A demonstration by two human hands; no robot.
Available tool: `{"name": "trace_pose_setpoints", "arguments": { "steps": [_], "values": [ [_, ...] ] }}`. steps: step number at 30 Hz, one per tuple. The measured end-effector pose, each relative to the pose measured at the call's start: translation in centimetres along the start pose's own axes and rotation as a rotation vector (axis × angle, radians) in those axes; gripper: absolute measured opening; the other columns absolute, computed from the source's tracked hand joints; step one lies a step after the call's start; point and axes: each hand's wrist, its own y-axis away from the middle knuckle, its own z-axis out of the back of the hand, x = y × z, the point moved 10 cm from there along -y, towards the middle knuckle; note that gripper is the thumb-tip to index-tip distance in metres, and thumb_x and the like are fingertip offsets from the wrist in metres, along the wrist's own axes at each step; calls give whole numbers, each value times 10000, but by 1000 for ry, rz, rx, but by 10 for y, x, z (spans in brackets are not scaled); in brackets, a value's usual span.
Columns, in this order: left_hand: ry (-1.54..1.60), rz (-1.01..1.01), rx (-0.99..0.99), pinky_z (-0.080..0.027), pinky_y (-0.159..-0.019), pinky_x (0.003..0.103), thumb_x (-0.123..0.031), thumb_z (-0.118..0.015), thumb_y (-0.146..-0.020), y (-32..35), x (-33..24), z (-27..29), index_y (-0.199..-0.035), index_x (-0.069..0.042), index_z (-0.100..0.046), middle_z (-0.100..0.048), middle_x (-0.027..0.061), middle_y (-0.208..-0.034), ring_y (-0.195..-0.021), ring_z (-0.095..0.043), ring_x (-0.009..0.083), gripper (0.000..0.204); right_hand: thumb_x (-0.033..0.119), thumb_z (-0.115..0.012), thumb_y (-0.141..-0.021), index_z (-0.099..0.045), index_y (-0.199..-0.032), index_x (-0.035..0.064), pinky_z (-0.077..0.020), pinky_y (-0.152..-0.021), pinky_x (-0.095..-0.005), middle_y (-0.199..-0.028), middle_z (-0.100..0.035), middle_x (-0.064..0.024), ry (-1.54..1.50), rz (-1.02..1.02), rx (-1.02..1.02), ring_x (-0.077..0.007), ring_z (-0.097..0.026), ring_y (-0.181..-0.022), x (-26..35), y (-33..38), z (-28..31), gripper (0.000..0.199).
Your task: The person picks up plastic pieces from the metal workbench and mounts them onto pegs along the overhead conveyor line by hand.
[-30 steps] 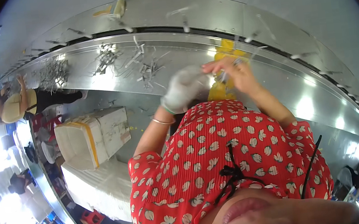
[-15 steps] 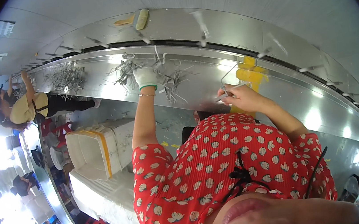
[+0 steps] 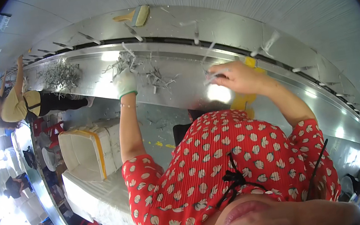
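My left hand [image 3: 125,83], in a white glove with a green cuff, reaches into a pile of thin grey bent hooks [image 3: 125,58] on the metal bench [image 3: 177,92]. Its fingertips are hidden among the pieces. My right hand [image 3: 243,77] is bare and raised over the bench, its fingers closed around thin grey hooks [image 3: 210,55], slightly blurred. Beside the left hand lies a smaller heap of the same hooks [image 3: 156,78]. Beyond both hands runs a dark slot [image 3: 162,38] with grey upright pins [image 3: 196,34] spaced along it.
A wooden-handled brush [image 3: 140,16] lies on the ledge behind the slot. Yellow patches [image 3: 242,101] mark the bench near my right arm. Another hook heap [image 3: 59,77] lies left, near a co-worker [image 3: 19,105] reaching to the line. White foam boxes [image 3: 111,143] stand at left.
My right hand has risen and moved forward toward the slot with the hooks. My left hand has shifted left at the pile. The pins appear farther left.
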Motion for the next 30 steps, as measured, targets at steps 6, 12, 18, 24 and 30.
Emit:
{"name": "trace_pose_setpoints", "arguments": {
  "steps": [6, 12, 18, 24, 30],
  "values": [
    [888, 129, -24, -497, -691, 285, -220, -570, -886, -2, 18, 6, -1073, -64, -690, -657, 71, -776, -663, -598, 145, 271, 236, -530, -949, -572, -1079, 65, -474, -712, -413, -950, -670, -130, 318, 196, -265, -335, -622, -807, 29, -108, 91, 219],
    [1659, 345, 202, -439, -637, 241, -181, -612, -877, 3, 10, 1, -956, -27, -669, -621, 27, -779, -670, -549, 106, 182, 207, -527, -947, -570, -1006, 64, -467, -717, -469, -873, -657, -142, 557, -14, -233, -360, -617, -834, -36, -191, 88, 160],
    [1686, 244, 46, -439, -668, 260, -166, -590, -911, 50, -16, 54, -1008, 5, -640, -598, 24, -802, -703, -546, 100, 202, 200, -568, -910, -597, -1000, 55, -487, -737, -483, -901, -671, -173, 521, -94, -194, -373, -635, -862, -94, -128, 110, 173],
    [1650, 156, 121, -441, -913, 299, -198, -539, -904, 94, -81, 107, -1247, 33, -552, -600, 130, -1174, -1009, -586, 194, 414, 141, -570, -782, -629, -776, 49, -463, -543, -467, -741, -639, -186, 770, 168, -199, -377, -600, -643, -124, -110, 87, 109],
    [1524, 24, 113, -465, -763, 316, -121, -453, -923, 103, -177, 123, -977, 21, -621, -618, 96, -931, -799, -576, 181, 226, 153, -540, -815, -644, -795, 50, -481, -569, -489, -740, -651, -184, 734, -66, -342, -386, -627, -684, -173, -53, 103, 148]
  ]
}}
